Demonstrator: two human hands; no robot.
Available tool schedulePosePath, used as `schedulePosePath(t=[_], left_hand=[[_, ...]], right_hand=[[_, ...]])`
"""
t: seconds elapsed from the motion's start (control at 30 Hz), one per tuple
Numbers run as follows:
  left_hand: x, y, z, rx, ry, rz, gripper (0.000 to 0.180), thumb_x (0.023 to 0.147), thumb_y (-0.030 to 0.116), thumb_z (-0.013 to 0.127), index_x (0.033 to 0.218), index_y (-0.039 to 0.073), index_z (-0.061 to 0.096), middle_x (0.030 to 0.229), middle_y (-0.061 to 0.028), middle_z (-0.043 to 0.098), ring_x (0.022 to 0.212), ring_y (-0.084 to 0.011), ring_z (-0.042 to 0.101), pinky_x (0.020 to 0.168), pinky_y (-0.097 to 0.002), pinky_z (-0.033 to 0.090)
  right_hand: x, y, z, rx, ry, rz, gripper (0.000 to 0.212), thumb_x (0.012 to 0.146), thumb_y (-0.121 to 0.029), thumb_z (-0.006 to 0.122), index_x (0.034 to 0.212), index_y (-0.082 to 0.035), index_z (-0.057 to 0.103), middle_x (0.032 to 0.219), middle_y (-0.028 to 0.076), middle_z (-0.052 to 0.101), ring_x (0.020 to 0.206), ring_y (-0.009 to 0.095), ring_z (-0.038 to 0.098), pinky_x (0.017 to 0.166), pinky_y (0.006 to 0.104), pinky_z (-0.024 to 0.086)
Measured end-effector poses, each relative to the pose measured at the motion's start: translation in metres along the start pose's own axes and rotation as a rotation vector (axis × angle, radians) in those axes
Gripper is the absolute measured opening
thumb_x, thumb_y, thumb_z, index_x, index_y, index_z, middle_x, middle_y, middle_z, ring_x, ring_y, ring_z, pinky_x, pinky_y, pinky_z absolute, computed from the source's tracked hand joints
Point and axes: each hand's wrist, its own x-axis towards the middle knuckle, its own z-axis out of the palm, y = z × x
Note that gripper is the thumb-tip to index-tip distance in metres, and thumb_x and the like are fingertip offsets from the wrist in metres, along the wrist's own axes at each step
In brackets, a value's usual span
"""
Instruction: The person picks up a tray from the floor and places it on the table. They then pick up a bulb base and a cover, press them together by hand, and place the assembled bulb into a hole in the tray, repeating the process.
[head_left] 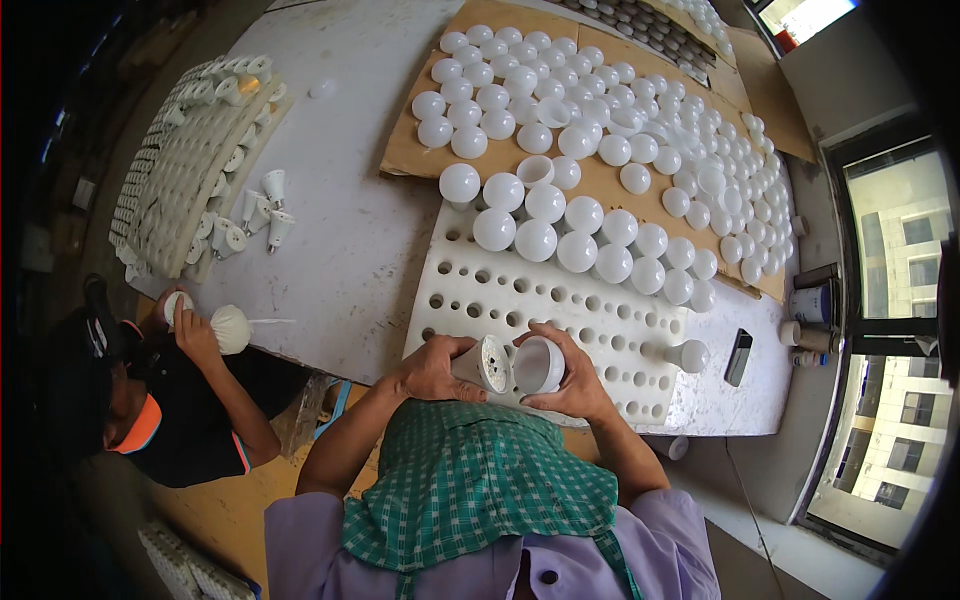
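My left hand (437, 368) is closed around a white LED bulb base (494, 363), its round face with dark spots turned to the right. In my right hand (575, 378) is a white bulb cover (538, 364), its open rim facing the base. The two parts are close together, with a narrow gap between them. Both hands are over the near edge of a white foam tray (470, 323) with rows of holes. Round white bulbs (536, 240) fill the tray's far rows. One bulb (690, 355) lies at its right end.
Many white covers (520, 80) sit on cardboard (405, 150) beyond the tray. At left, bulb bases (215, 150) fill another tray, with several loose bases (270, 205) beside it. A co-worker (190, 400) holds parts at far left. A dark phone-like object (739, 358) lies at right.
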Motion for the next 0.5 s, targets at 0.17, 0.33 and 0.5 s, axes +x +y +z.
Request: schedulePosePath(t=[0.17,0.33,0.5], left_hand=[[-0.001,0.006,0.006,0.158,0.008,-0.046,0.073,0.062,0.04,0.085,0.112,-0.007,0.058,0.105,-0.0174,0.065,0.101,-0.0213,0.061,0.089,-0.0321,0.045],[-0.003,0.009,0.012,0.259,0.036,-0.087,0.071,0.06,0.038,0.086,0.109,-0.006,0.061,0.101,-0.0183,0.067,0.097,-0.0225,0.063,0.086,-0.0317,0.047],[-0.004,0.022,0.02,0.448,0.024,-0.138,0.058,0.06,0.035,0.085,0.098,-0.004,0.066,0.087,-0.0167,0.069,0.081,-0.021,0.067,0.077,-0.0322,0.051]], right_hand=[[-0.007,0.0,0.002,-0.055,-0.031,0.005,0.088,0.057,-0.02,0.088,0.132,-0.006,0.042,0.119,0.011,0.057,0.109,0.022,0.055,0.097,0.0351,0.041],[-0.011,-0.006,0.003,-0.1,-0.083,0.083,0.087,0.056,-0.022,0.089,0.129,-0.006,0.045,0.119,0.011,0.057,0.111,0.023,0.055,0.097,0.0357,0.042],[-0.007,-0.018,0.006,-0.335,-0.199,0.049,0.088,0.059,-0.028,0.087,0.131,-0.005,0.042,0.121,0.016,0.056,0.11,0.033,0.056,0.094,0.0397,0.045]])
